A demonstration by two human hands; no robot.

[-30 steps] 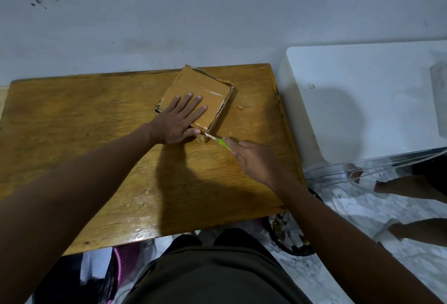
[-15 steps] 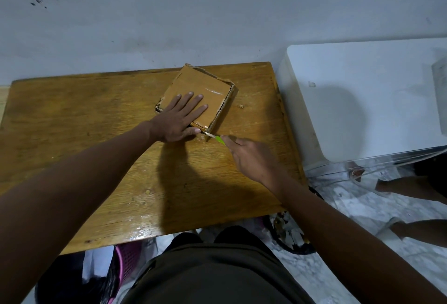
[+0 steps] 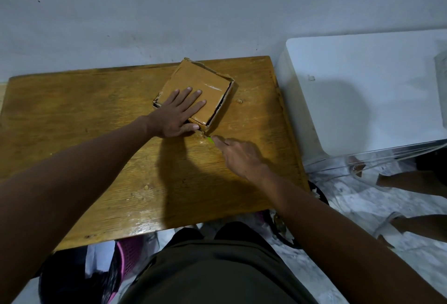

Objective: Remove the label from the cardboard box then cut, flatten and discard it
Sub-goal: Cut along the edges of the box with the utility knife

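cardboard box (image 3: 205, 86) | brown, flat, edges ragged | lies flat, skewed | far edge of wooden table (image 3: 84, 115), right of centre

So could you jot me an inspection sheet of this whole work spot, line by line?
Surface: wooden table, glossy and worn.
Job's things: cardboard box lying flat near the far edge; green-handled cutter at its near corner.
Clutter: small crumbs on the wood.
Hands: left hand pressed flat on the box; right hand gripping the cutter.
Cables: nothing seen.
Surroundings: white appliance at right, pale wall behind, pink basket under the table, another person's legs far right.
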